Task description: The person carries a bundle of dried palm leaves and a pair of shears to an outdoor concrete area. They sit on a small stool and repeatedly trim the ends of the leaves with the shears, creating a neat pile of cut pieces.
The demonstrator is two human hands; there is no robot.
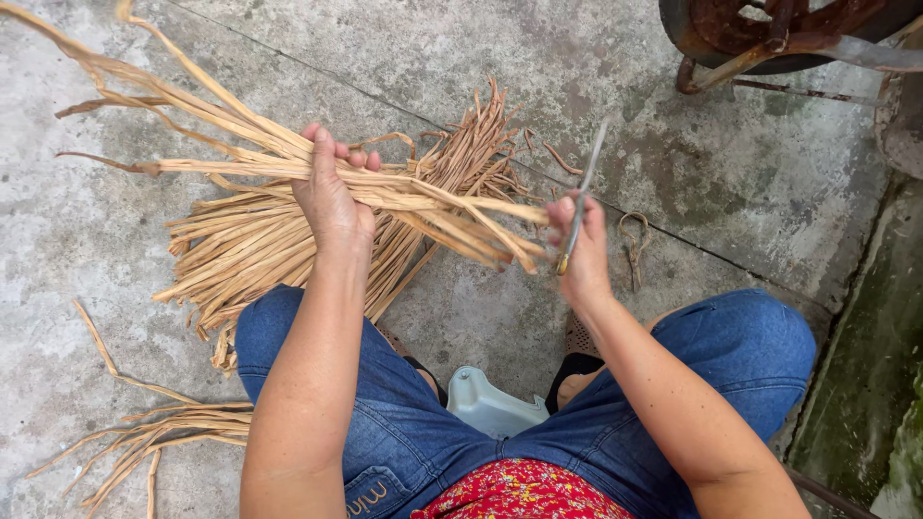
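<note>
- Between our knees, above bare concrete, our left hand (332, 197) clamps a bundle of dried strips (231, 144), fingers wrapped tight.
- Just beyond those fingers, our right hand (582, 245) grips a thin blade (585, 187) (fist closed) at the strip tips.
- We judge a slip could nick the left fingers, or loosened strips join the floor pile (260, 240).

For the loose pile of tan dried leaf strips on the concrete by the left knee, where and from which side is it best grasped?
Probably near the right end of the loose pile of tan dried leaf strips, coming from above: there the strips lie gathered and parallel, while their left ends splay apart. Both the left hand and right hand are busy.
</note>
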